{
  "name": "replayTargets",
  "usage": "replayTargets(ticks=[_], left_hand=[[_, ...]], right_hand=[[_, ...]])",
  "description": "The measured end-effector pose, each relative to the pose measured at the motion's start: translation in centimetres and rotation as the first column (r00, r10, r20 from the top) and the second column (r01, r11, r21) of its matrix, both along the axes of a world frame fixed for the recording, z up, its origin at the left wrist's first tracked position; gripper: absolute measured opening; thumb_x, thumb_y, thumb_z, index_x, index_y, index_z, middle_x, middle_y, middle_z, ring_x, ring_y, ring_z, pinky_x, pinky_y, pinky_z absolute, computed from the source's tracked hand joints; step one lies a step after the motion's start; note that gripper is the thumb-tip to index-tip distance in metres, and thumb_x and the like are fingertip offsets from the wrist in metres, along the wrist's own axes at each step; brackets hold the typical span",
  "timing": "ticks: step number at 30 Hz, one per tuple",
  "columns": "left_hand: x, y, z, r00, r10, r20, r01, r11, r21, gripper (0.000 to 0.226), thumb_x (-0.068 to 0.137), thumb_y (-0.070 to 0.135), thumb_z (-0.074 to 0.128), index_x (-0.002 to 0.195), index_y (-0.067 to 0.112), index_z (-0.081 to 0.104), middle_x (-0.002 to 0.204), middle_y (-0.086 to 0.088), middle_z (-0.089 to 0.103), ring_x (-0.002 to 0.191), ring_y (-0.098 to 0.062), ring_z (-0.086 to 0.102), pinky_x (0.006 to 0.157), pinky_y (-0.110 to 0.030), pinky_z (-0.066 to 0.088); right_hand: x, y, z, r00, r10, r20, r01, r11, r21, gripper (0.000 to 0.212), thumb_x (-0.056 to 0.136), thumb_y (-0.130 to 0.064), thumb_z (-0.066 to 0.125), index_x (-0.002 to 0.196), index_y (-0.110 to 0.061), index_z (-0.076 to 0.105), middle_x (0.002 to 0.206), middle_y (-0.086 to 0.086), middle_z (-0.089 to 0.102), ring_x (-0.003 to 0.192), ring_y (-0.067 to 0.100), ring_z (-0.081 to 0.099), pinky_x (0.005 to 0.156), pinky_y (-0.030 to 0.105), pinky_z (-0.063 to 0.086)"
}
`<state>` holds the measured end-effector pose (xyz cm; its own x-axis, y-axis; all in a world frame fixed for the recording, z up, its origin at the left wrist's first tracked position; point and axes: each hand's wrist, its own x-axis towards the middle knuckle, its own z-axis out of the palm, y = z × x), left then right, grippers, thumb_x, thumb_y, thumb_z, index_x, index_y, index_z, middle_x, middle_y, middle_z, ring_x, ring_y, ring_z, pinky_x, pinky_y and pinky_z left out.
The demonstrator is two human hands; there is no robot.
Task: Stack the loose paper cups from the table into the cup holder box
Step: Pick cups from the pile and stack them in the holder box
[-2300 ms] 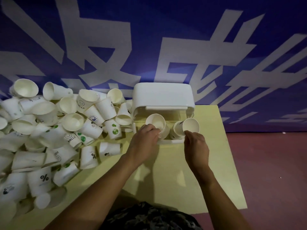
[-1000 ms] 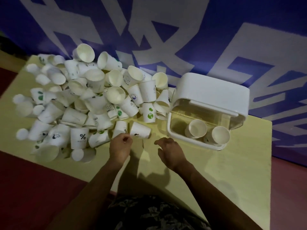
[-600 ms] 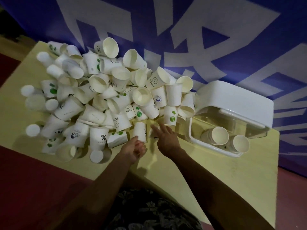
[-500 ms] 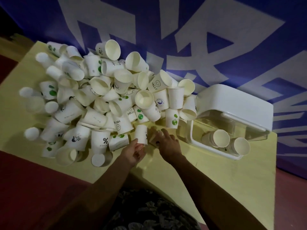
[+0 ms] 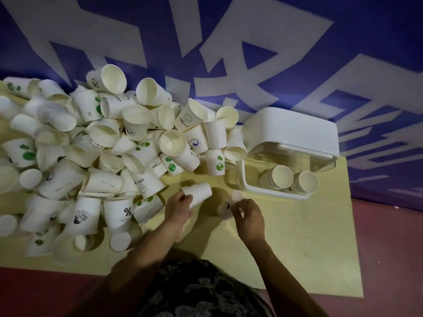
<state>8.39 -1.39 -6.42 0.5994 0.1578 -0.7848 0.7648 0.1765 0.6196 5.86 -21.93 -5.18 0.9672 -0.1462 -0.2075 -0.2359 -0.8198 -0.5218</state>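
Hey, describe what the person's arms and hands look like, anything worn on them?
Both forearms are bare up to the frame edge: no sleeves, gloves, watch or bands show on the left hand or the right hand. No rings are discernible in the dim light. At the bottom edge is dark clothing with a pale leaf pattern.

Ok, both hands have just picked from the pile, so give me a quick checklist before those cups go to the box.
1. Left hand grips a plain white cup: ok.
2. Right hand holds a blurred cup: ok; exact grip: cannot tell.
3. Cup holder box open toward the person: ok.
4. Two cup stacks lie in the box, mouths facing out: ok.
5. Bare yellow table between hands and box: ok.
6. Held cups turned to nest into the stacks: cannot tell.
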Motion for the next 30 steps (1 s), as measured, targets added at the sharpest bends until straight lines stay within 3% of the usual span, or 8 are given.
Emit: replayTargets(ticks=[2,5,11,15,19,24,28,30], left_hand=[[-0.1,-1.1,1.3,0.984,-0.123,0.128,0.108,0.987,0.123,0.01,0.093,0.017,0.055,0.102,0.015,0.059,0.113,-0.008,0.059,0.095,-0.02,0.06,0.079,-0.041,0.059],[-0.3,-2.7,3.4,0.909,-0.314,0.273,0.215,0.916,0.339,0.012,0.093,0.023,0.057,0.094,0.013,0.063,0.1,-0.004,0.067,0.081,-0.013,0.065,0.067,-0.031,0.055],[-0.1,-6.9,8.4,0.723,-0.473,0.504,0.181,0.834,0.521,0.012,0.092,0.017,0.061,0.081,0.012,0.062,0.075,0.003,0.063,0.073,-0.008,0.058,0.059,-0.016,0.042],[0.8,-10.5,10.1,0.546,-0.615,0.569,0.175,0.748,0.64,0.015,0.094,0.017,0.058,0.082,0.01,0.062,0.074,0.001,0.058,0.07,-0.014,0.053,0.064,-0.029,0.044],[2.2,-14.4,11.0,0.409,-0.745,0.527,0.179,0.632,0.754,0.017,0.095,0.02,0.056,0.099,0.011,0.069,0.093,0.002,0.062,0.087,-0.013,0.055,0.075,-0.028,0.046],[4.4,-19.0,11.8,0.252,-0.886,0.389,0.223,0.445,0.867,0.019,0.093,0.014,0.055,0.108,0.012,0.067,0.107,-0.001,0.059,0.098,-0.019,0.051,0.078,-0.035,0.049],[5.5,-21.6,10.9,0.307,-0.921,0.24,0.365,0.347,0.864,0.021,0.092,0.009,0.052,0.109,0.013,0.064,0.109,0.0,0.055,0.104,-0.019,0.045,0.085,-0.035,0.047],[5.8,-22.8,9.8,0.358,-0.914,0.19,0.448,0.347,0.824,0.024,0.093,0.01,0.05,0.112,0.017,0.064,0.109,0.001,0.058,0.105,-0.02,0.045,0.09,-0.029,0.042]], right_hand=[[-0.3,-0.5,0.7,0.998,-0.063,-0.006,0.064,0.995,0.079,0.013,0.093,-0.025,0.063,0.093,-0.016,0.071,0.092,0.0,0.07,0.085,0.024,0.064,0.07,0.031,0.048],[-0.7,-1.3,2.2,0.992,-0.05,0.116,0.041,0.996,0.081,0.011,0.094,-0.021,0.062,0.09,-0.015,0.07,0.087,-0.002,0.069,0.078,0.021,0.063,0.067,0.027,0.045],[-0.7,-4.5,5.8,0.957,-0.06,0.283,0.051,0.998,0.038,0.006,0.092,-0.012,0.062,0.091,-0.01,0.068,0.088,0.004,0.07,0.075,0.024,0.062,0.06,0.035,0.051],[-0.5,-8.2,7.4,0.936,-0.137,0.325,0.116,0.99,0.082,0.01,0.095,-0.016,0.057,0.092,-0.012,0.066,0.083,0.0,0.067,0.072,0.021,0.058,0.058,0.032,0.046],[0.1,-12.3,8.7,0.911,-0.158,0.381,0.177,0.984,-0.014,0.01,0.096,-0.012,0.056,0.097,-0.01,0.065,0.089,0.003,0.067,0.084,0.023,0.058,0.067,0.024,0.041],[1.3,-17.1,9.0,0.913,-0.103,0.395,0.165,0.978,-0.128,0.007,0.09,-0.003,0.062,0.094,-0.008,0.064,0.093,0.009,0.067,0.089,0.028,0.058,0.068,0.037,0.053],[2.9,-20.0,7.4,0.939,0.001,0.345,0.057,0.986,-0.159,0.009,0.09,-0.004,0.058,0.086,-0.01,0.063,0.087,0.006,0.066,0.084,0.027,0.055,0.067,0.034,0.05],[3.8,-21.1,6.3,0.949,0.057,0.311,0.003,0.982,-0.188,0.012,0.088,-0.002,0.058,0.085,-0.011,0.066,0.082,0.006,0.066,0.08,0.028,0.055,0.067,0.034,0.049]])
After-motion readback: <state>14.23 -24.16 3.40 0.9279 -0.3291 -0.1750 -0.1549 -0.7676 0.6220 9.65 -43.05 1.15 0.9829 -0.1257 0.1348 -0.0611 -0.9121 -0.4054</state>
